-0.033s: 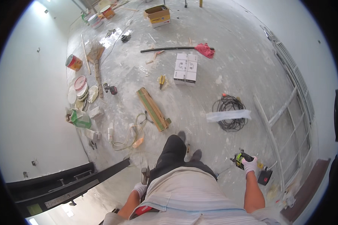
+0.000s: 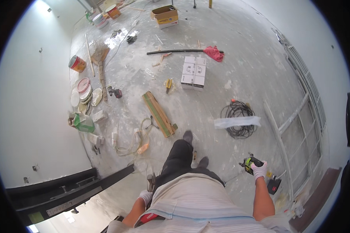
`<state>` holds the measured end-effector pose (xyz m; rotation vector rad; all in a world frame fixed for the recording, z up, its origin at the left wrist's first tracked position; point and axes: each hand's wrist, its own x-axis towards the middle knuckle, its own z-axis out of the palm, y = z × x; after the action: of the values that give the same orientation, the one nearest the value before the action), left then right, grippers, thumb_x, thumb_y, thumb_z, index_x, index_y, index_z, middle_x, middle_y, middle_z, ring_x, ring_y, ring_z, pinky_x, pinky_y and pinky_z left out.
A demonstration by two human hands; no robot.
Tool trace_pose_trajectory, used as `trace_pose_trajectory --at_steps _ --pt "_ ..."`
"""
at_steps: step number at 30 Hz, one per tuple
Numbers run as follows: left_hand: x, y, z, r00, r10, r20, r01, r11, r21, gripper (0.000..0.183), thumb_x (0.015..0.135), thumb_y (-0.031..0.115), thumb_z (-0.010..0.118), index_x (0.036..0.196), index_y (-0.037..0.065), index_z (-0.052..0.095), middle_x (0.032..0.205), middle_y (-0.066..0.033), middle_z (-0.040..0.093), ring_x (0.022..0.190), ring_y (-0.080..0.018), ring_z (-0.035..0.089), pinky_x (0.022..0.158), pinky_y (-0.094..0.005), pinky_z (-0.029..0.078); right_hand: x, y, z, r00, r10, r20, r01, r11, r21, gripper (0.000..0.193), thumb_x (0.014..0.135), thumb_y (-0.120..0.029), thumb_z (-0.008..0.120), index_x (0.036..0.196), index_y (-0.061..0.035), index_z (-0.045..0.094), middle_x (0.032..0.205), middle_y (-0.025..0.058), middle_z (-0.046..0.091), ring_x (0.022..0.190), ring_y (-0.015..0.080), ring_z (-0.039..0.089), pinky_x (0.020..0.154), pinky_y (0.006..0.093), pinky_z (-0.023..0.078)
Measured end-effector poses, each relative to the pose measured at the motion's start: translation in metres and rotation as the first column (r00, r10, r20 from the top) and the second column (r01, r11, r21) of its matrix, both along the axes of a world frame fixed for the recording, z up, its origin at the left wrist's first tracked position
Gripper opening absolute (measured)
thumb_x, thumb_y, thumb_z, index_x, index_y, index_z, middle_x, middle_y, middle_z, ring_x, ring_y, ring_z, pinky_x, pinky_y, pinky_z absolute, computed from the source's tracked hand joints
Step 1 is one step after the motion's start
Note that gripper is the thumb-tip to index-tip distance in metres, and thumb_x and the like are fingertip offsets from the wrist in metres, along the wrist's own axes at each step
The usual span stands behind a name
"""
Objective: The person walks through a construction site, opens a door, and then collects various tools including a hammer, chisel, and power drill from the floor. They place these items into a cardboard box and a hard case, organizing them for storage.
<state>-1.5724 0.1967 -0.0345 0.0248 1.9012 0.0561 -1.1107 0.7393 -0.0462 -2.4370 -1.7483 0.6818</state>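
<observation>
Green and black plastic, hard-shelled, fills the person's right hand [image 2: 259, 171]: I see its gloved fingers curled around the power tool [image 2: 248, 165], whose narrow end juts out leftward past them. I judge it fairly heavy and stiff, with most weight near the body, so I'd want the hold deep around the housing, clear of that end. The white knit glove might slide a little on smooth plastic, and a drop could crack the shell.

At the left hand [image 2: 145, 196], a metal-headed tool [image 2: 151, 181] stands just beyond the fingers, beside the thigh; I can't tell whether they are closed on it. It looks rigid and dense, best taken below the head.

For edges, I'd mind the pale metal frame [image 2: 277, 134] right of the right fingers and the dark block [image 2: 274, 185] just behind them, which may or may not belong to the tool. Well left of the left fingers runs a black beam [image 2: 70, 202]. Most room lies ahead of the right fingers, over grey floor [image 2: 217, 143], up to the cable coil [image 2: 242, 133].
</observation>
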Motion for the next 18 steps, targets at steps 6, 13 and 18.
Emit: trace_pose_trajectory --at_steps 6,13,18 --pt "-0.05 0.088 -0.029 0.953 0.28 0.118 -0.277 0.96 -0.04 0.045 0.077 0.034 0.082 0.105 0.0 0.076 0.091 -0.0138 0.075 0.079 -0.0246 0.07 0.073 -0.0396 0.054 -0.107 0.102 -0.002 0.999 0.041 -0.025 -0.039 0.997 0.073 0.073 0.06 -0.03 0.087 0.121 -0.0005 0.058 0.109 0.0189 0.068 0.1 0.0305 0.068 0.093 0.0397 0.054" --pt "-0.236 0.258 0.028 0.915 0.404 0.027 -0.403 0.915 -0.017 0.027 0.08 0.025 0.082 0.087 0.001 0.073 0.072 -0.0087 0.07 0.056 -0.0203 0.063 0.052 -0.0375 0.048 -0.248 0.179 0.005 1.0 0.028 0.003 -0.027 0.979 -0.203 0.07 0.057 -0.03 0.088 0.116 -0.0031 0.061 0.105 0.0164 0.069 0.098 0.0279 0.069 0.09 0.0396 0.055" --pt "-0.374 0.305 0.049 0.826 0.549 -0.127 -0.534 0.835 0.133 0.025 0.078 0.02 0.084 0.088 0.001 0.072 0.073 -0.0097 0.071 0.058 -0.0209 0.066 0.053 -0.0356 0.05 -0.392 0.239 -0.003 0.99 0.137 0.042 -0.125 0.971 -0.203 0.073 0.059 -0.031 0.087 0.121 -0.0068 0.056 0.113 0.0173 0.067 0.104 0.03 0.067 0.094 0.0386 0.052"
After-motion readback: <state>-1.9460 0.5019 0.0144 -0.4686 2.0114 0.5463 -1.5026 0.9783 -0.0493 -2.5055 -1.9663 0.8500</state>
